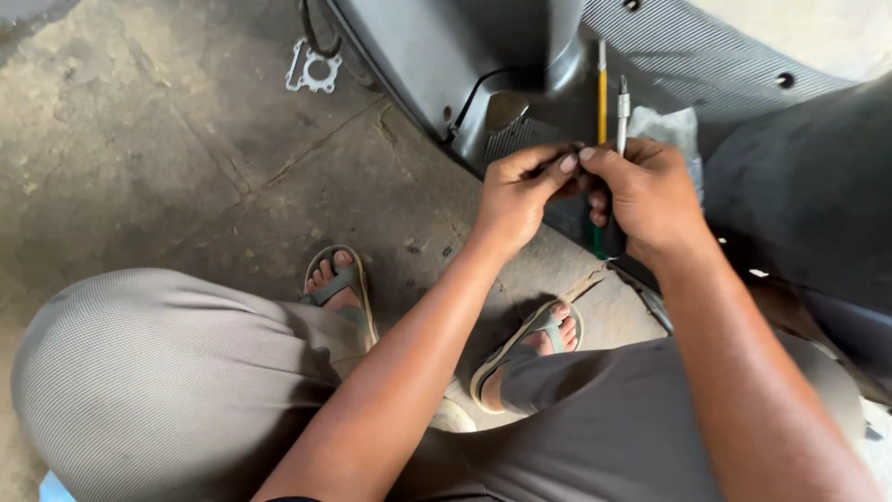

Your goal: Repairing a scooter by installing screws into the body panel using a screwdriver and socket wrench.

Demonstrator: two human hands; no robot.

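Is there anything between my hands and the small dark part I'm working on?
Nothing visible. The left hand and right hand both pinch the small dark part directly. The screwdrivers stick up behind the right hand, out of the way.

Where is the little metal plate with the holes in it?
The metal plate lies on the concrete floor at the top left of the head view, beside the grey scooter panel, far from both hands.
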